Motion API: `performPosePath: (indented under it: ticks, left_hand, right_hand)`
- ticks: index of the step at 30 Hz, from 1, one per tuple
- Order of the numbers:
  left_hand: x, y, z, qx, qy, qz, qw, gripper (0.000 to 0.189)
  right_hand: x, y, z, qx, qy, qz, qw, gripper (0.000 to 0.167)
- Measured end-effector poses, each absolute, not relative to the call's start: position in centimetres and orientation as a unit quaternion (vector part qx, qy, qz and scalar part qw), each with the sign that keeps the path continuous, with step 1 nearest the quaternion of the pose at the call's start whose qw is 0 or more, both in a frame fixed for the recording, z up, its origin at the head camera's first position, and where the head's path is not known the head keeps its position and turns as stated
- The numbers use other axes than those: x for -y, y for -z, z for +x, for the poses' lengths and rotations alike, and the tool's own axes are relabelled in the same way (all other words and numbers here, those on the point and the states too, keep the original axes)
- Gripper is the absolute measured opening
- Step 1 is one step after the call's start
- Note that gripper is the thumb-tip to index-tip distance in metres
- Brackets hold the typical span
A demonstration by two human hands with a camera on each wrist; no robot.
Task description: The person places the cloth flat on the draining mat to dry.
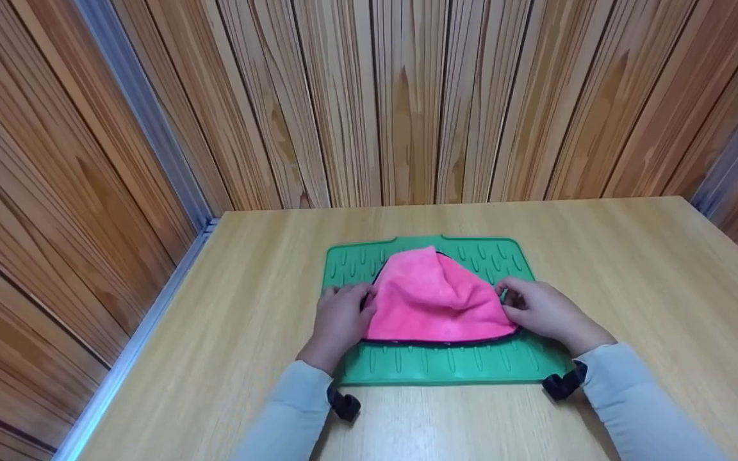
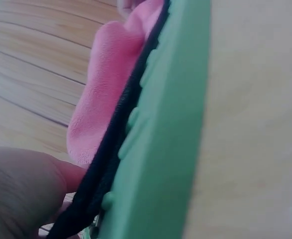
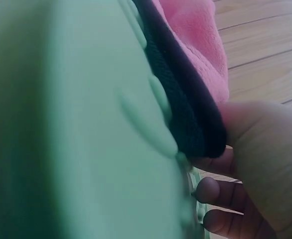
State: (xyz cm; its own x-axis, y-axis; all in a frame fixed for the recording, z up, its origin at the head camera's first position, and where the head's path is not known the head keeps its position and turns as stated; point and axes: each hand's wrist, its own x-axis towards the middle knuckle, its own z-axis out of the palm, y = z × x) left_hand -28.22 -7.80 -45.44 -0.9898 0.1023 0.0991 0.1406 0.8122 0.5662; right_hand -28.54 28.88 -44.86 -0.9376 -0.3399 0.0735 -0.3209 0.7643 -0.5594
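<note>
A pink plush cloth (image 1: 436, 304) with dark edging lies bunched over a green ridged washboard (image 1: 426, 368). Its near edge runs almost straight, and its middle rises in soft folds. At the cloth's left end, my left hand (image 1: 341, 320) pinches the edge, the thumb above and fingers partly hidden beneath. My right hand (image 1: 548, 310) pinches the opposite corner between thumb and forefinger. In the right wrist view, the other fingers (image 3: 225, 194) curl loosely below the dark edging (image 3: 196, 99). The left wrist view shows the left thumb (image 2: 69, 177) against the edging (image 2: 111, 134).
The washboard lies on a light wooden table (image 1: 247, 275). Wood-plank panels (image 1: 407, 102) stand behind the table and at its left, with a metal strip (image 1: 132, 339) along the left side. Dark wrist straps (image 1: 343, 404) hang from both pale sleeves (image 1: 292, 410).
</note>
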Motion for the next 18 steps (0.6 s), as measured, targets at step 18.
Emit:
performPosePath:
  ticks: [18]
  left_hand:
    - [8.3, 46.1, -29.1, 0.908, 0.415, -0.036, 0.048, 0.009]
  right_hand:
    - [-28.8, 44.8, -28.4, -0.945, 0.280, -0.168, 0.003, 0.007]
